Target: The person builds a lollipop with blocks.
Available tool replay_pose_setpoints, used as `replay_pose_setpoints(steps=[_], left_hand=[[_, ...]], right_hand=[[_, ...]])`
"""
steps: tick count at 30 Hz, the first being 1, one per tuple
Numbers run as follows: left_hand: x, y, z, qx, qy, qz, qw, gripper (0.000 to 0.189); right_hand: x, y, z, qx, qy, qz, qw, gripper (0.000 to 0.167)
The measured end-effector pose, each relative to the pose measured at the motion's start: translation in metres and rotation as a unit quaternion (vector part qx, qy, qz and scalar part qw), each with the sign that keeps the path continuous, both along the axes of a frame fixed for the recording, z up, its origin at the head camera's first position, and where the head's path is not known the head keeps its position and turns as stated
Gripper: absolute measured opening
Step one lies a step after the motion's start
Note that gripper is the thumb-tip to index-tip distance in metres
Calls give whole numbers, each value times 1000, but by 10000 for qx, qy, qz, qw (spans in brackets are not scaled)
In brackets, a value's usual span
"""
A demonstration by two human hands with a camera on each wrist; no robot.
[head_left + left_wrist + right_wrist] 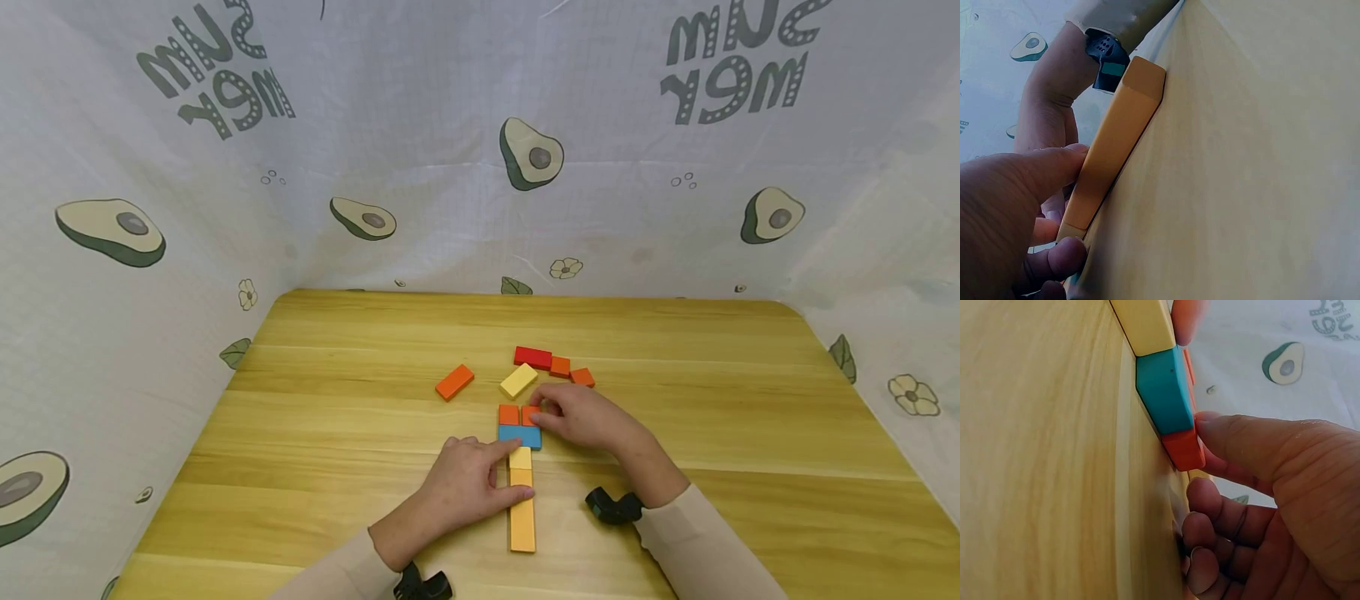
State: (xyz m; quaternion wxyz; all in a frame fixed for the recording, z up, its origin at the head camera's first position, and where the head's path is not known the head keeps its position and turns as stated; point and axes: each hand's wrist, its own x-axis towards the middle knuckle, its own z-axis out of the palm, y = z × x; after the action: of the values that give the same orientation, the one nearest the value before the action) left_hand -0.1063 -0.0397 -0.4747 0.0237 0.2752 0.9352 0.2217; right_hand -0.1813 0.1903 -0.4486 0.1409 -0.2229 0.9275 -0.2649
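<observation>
Flat blocks lie in a T-like layout on the table. Its stem has a small pale yellow block [520, 457] and a longer yellow-orange block [522, 530]. Across the top sits a blue block [508, 432], with an orange square block [508, 414] and a second orange square block [1184, 450] side by side beyond it. My right hand [581, 414] pinches that second orange square between thumb and index finger, flush against the blue block. With its index fingertip on the blue block and its thumb on the yellow-orange stem, my left hand [467, 479] presses the layout from the left.
Beyond the layout lie a yellow block [519, 381], a red block [532, 357] and two small orange squares, one [560, 366] touching the red block. An orange block [454, 382] lies to the left. Printed cloth [450, 125] hangs behind the table [337, 483].
</observation>
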Motion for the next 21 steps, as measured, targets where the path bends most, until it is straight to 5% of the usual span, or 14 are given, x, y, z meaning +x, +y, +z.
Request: replay_pose_setpoints(steps=[21], left_hand=[[0,0,1,-21,-54,15,10000,63]], right_hand=[[0,-3,-2,36,84,15,10000,14]])
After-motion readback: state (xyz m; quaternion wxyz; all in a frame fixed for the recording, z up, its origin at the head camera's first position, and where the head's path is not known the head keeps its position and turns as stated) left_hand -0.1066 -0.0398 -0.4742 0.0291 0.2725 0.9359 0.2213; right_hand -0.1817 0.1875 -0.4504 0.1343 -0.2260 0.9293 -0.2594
